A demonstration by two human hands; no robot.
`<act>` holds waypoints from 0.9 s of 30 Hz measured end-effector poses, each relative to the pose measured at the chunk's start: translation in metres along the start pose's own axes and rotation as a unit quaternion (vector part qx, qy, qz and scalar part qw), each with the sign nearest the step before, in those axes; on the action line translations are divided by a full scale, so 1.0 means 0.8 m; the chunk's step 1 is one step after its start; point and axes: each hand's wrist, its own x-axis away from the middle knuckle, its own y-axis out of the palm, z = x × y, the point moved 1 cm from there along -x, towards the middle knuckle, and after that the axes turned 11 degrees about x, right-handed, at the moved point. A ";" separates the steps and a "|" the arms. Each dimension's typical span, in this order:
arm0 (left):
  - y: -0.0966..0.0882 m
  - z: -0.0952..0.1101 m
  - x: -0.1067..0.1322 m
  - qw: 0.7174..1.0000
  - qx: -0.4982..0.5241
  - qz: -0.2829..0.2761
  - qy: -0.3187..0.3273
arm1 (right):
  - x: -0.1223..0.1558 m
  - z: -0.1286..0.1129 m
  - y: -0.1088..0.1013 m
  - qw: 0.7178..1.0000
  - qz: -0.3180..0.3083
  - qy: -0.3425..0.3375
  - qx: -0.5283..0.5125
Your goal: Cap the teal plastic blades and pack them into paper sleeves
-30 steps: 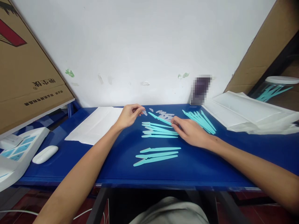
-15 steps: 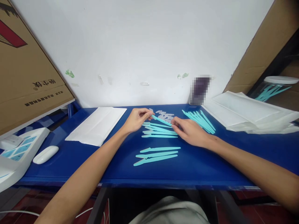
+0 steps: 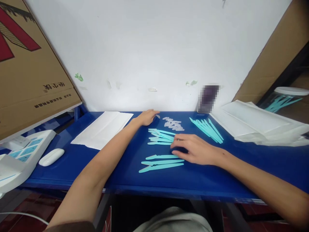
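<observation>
Head view: three slim teal plastic handles [image 3: 161, 162] lie in a row near the blue table's [image 3: 120, 175] front edge. The right hand [image 3: 195, 149] rests flat and loose at their ends, gripping nothing. The left hand [image 3: 146, 116] is stretched out, fingers uncurled, beside the small clear plastic caps [image 3: 172, 124] near the back edge. This looks like fetching a cap, and lifting one calls for a fine pinch.

Worktop [image 3: 212, 170]: smooth blue, slight sheen. Sticks [image 3: 161, 162]: matt teal plastic. Caps [image 3: 173, 123]: pale translucent plastic. Sheet [image 3: 102, 129]: matt white paper. Box [image 3: 29, 74]: brown cardboard.

Caps [image 3: 173, 123] lie behind the sticks [image 3: 160, 137], paper [image 3: 102, 129] left.
</observation>
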 end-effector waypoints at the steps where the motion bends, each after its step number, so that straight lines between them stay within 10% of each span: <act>1: 0.000 0.001 -0.003 1.000 -0.014 -0.019 -0.010 | 0.001 -0.002 -0.002 1.000 -0.020 -0.019 -0.012; 13: -0.037 -0.034 0.103 0.976 0.132 0.078 -0.157 | 0.004 0.005 -0.008 0.999 -0.008 0.011 -0.041; 19: -0.036 -0.021 0.110 0.981 0.133 0.042 -0.135 | 0.002 0.023 -0.008 0.983 0.126 0.135 -0.015; 27: -0.029 0.008 0.108 0.990 0.094 0.009 -0.108 | 0.001 0.034 0.002 0.976 0.117 0.179 -0.050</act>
